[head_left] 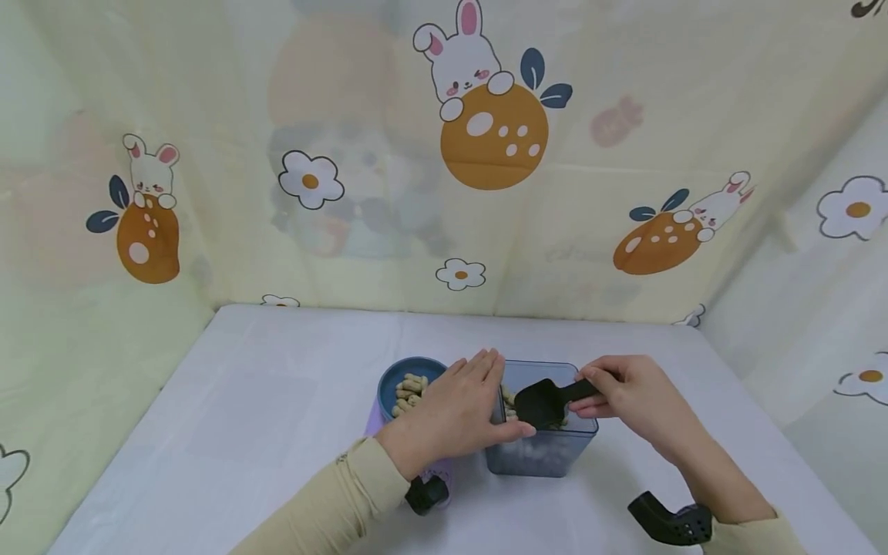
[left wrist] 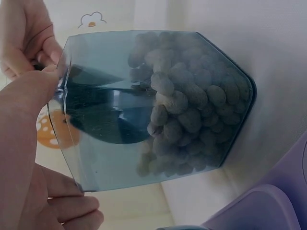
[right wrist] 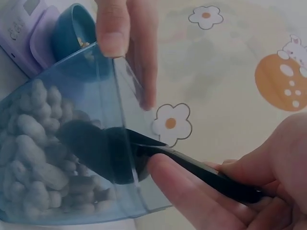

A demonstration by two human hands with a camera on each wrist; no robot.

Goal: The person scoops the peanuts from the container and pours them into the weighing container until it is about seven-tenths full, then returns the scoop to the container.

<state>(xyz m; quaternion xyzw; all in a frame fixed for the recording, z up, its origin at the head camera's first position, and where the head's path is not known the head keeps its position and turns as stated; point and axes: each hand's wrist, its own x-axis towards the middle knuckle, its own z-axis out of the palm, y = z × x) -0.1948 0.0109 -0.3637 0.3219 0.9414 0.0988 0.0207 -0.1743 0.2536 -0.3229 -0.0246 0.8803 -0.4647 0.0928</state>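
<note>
A translucent blue plastic box [head_left: 537, 455], part-filled with unshelled peanuts [left wrist: 192, 100], stands on the table. My left hand [head_left: 451, 412] holds it at the left side of its rim, with the thumb over the near edge and the fingers along the left side. My right hand [head_left: 634, 397] grips the handle of a black scoop [head_left: 541, 402] between thumb and fingers. The scoop's head dips into the box, tilted down towards the peanuts. Through the wall, the left wrist view shows the scoop's head touching or close to the heap; which one, I cannot tell.
Left of the box, a blue bowl [head_left: 390, 370] with some peanuts sits on a purple kitchen scale [right wrist: 29, 28], partly hidden by my left hand. White cloth covers the table [head_left: 264, 401]. Curtains [head_left: 388, 231] printed with rabbits and flowers hang behind and at both sides.
</note>
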